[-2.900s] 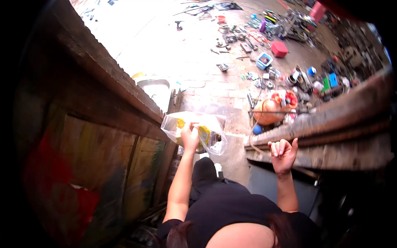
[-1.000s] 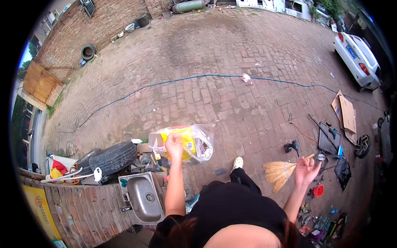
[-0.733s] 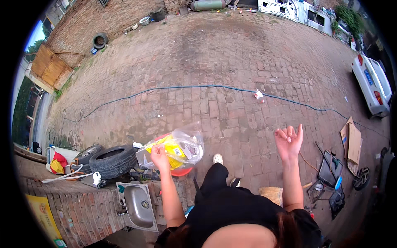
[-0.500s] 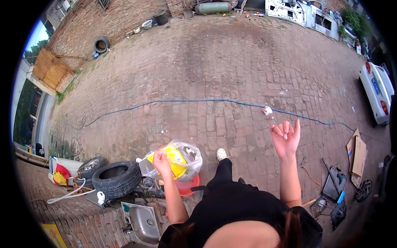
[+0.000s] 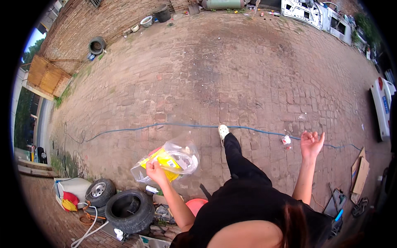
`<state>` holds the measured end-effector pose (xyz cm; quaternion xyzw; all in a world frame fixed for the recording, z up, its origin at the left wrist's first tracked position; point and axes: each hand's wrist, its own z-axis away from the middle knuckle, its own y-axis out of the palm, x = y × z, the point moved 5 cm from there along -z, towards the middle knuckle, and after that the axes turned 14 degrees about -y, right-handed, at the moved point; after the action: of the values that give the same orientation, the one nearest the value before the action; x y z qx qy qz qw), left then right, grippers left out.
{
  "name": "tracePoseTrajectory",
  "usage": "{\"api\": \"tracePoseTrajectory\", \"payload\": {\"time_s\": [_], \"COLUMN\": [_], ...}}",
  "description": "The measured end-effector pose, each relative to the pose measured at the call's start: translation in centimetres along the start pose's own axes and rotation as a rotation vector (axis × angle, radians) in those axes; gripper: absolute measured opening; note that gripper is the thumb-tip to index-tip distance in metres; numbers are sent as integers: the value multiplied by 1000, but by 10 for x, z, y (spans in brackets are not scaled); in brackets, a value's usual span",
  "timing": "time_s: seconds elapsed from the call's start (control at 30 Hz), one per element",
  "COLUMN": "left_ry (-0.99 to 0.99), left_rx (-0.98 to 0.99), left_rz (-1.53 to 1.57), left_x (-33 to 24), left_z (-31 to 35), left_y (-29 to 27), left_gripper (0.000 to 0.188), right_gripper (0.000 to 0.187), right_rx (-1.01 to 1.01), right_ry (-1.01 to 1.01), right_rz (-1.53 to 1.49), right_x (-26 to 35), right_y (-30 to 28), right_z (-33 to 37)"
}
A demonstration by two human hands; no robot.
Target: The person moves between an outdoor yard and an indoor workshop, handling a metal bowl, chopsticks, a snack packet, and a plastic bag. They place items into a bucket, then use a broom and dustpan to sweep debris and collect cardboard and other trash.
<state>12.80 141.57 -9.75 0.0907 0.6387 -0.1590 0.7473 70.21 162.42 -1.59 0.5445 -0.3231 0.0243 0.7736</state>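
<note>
My left hand (image 5: 155,170) is closed on the top of a clear plastic bag (image 5: 188,155) and holds it off the ground. Inside the bag show a yellow package (image 5: 165,160) and other items I cannot make out. My right hand (image 5: 312,144) is held out to the right, palm up, with loosely curled fingers apart and nothing in them. A small white and red crumpled packet (image 5: 286,139) lies on the bricks to the left of that hand, close to a blue hose (image 5: 186,125).
My white shoe (image 5: 223,131) is by the hose. Tires (image 5: 129,211), a pink-red basin (image 5: 196,206) and a white spray can (image 5: 151,189) are at lower left. Cardboard (image 5: 360,175) and a sandal (image 5: 359,206) lie at right, near a white car (image 5: 382,107).
I have stepped forward, one foot now out at the hose. The bag has moved ahead of the basin with my left hand. My right hand has swung outward, its fingers a little less curled.
</note>
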Motion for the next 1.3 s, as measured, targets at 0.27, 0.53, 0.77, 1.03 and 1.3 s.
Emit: {"api": "tracePoseTrajectory", "payload": {"time_s": [0.27,0.53,0.77,1.03,1.3], "left_ry": [-26,-39,-128,-89,-30], "left_rx": [-137,-233,-175,-19,19], "left_rz": [68,90,-3,-185,-70], "left_x": [-81,-125,-141,-200,-259], "left_z": [-185,-387,-594,-826,-1051], "left_y": [103,201,303,435,605], "left_gripper": [5,7,3,2,7], "right_gripper": [43,47,48,44,44], "right_rx": [111,498,129,188,-148], "right_ry": [274,775,633,202,304], "right_rz": [-3,-52,80,68,4], "right_x": [-282,-589,-747,-809,-1017], "right_y": [238,456,536,622,718], "right_z": [-123,-131,-202,-318,-454]}}
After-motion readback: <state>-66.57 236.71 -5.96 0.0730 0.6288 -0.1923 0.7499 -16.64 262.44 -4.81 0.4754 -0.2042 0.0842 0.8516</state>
